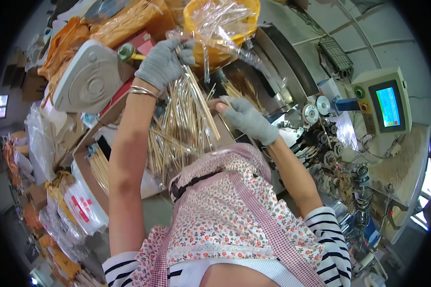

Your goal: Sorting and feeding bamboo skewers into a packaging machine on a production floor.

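Sticks (203, 107): thin, apparently film-wrapped bundle, slanting down from my left grip (163, 62), which is closed around the upper end. Holding there presumably leaves the lower length unobstructed. My right grip (246, 119) is partly curled just beside the bundle; whether it pinches anything, I cannot tell. Beneath: heap of wrapped sticks (177, 126), many roughly aligned, which probably limits tangling. Beyond: yellow bin (189, 24) holding crumpled clear film (225, 16), near my left grip, likely for easy access. Right side: control screen (387, 106), upright, probably placed for reading.
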The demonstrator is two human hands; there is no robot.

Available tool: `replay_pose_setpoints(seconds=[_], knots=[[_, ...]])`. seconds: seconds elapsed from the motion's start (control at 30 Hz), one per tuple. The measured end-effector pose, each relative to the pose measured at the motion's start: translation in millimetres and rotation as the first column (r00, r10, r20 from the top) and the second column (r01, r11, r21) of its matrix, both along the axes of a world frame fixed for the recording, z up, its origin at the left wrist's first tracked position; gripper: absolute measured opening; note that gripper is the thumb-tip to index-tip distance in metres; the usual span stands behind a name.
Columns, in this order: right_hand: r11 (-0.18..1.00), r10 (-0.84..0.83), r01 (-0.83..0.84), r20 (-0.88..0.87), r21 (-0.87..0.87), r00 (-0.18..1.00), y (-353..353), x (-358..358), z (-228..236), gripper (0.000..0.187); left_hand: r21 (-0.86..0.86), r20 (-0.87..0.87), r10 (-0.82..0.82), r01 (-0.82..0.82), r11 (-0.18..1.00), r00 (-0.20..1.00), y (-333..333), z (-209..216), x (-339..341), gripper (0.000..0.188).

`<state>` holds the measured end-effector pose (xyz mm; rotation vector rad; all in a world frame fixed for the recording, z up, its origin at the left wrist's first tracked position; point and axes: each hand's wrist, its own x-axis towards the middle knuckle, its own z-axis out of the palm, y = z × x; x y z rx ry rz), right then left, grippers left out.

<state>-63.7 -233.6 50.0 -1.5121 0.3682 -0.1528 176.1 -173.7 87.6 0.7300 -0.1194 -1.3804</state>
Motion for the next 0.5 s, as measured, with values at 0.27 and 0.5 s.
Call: replay_pose_setpoints(seconds=[0.27, 0.5], knots=[[0.943, 0.252, -0.238, -0.033, 0.233, 0.967, 26, 18, 22, 0.034, -0.007, 0.082, 0.254, -0.254, 0.967, 0.964, 62, -14, 1, 0.027], [0.877, -0.09, 0.072, 0.017, 0.475, 0.996, -6, -2, 33, 0.031, 0.186, 0.444, 0.098, -0.198, 0.962, 0.891, 139, -16, -14, 0.021]])
